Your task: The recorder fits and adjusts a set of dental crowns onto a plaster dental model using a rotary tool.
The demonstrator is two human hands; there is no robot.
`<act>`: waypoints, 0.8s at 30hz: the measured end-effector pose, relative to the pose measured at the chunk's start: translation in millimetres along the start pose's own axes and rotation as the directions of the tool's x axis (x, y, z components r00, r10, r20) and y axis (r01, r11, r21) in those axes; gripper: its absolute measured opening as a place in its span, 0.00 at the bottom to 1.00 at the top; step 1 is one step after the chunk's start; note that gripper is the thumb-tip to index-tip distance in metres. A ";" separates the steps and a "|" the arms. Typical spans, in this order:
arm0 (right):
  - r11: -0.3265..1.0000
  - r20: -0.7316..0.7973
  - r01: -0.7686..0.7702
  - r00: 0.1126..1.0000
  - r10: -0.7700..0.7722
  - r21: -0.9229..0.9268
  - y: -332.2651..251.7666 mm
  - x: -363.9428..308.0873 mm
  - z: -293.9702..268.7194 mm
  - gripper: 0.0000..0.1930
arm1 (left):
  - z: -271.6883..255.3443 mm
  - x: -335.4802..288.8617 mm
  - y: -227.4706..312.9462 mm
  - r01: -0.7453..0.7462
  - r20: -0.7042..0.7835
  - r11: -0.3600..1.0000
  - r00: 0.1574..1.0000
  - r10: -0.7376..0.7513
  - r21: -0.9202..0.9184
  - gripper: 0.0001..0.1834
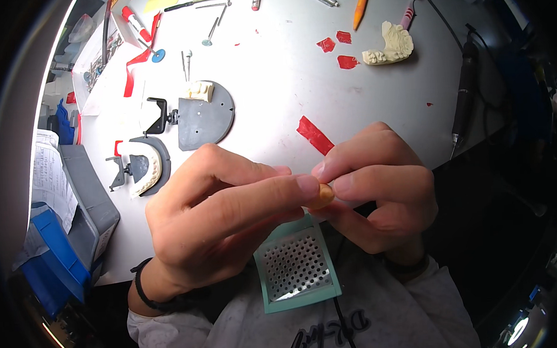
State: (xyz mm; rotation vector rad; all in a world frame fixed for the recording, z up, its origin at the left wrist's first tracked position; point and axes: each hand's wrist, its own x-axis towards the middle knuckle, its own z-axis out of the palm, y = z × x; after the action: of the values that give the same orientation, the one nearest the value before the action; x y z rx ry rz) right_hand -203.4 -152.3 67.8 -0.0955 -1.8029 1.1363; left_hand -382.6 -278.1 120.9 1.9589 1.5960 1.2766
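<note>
Over the table's front edge, a small golden-tan rounded piece (320,197) sits between my fingertips, mostly covered by them. My left hand (199,216) pinches it from the left. My right hand (383,190) closes on it from the right, fingers curled; whether something else is in that pinch is hidden. Just beyond the right fingertips lies a red wax-like strip (314,134). Beneath the hands, a perforated metal plate in a mint-green frame (296,264) juts toward me, partly hidden by my left hand.
Left of my hands are two grey articulator bases, one with a cream dental model (200,91), the other with a tooth arch (149,174). Farther back are red scraps (347,62), a plaster jaw model (390,42) and an orange stick (362,6). A black handpiece (465,95) rests at right.
</note>
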 end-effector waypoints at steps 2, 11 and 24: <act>1.000 0.002 0.002 1.000 -0.002 -0.005 -0.1 0.1 -0.4 0.24 | -0.5 0.1 0.2 0.005 0.002 1.000 1.000 -0.005 -0.004 0.23; 1.000 0.004 0.005 1.000 -0.005 -0.013 -0.8 1.1 -1.4 0.24 | -2.4 0.6 -1.3 0.004 0.025 1.000 1.000 -0.004 -0.008 0.22; 0.999 0.010 0.021 1.000 -0.020 -0.025 1.1 1.9 -2.9 0.23 | -5.6 -0.5 -3.1 0.016 0.043 0.999 0.999 -0.014 -0.047 0.23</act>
State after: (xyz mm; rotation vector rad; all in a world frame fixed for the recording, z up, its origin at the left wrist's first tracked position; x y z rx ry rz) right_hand -202.7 -148.8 68.5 -0.0864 -1.8235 1.1013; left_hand -388.9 -279.2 121.5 1.9294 1.5427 1.2470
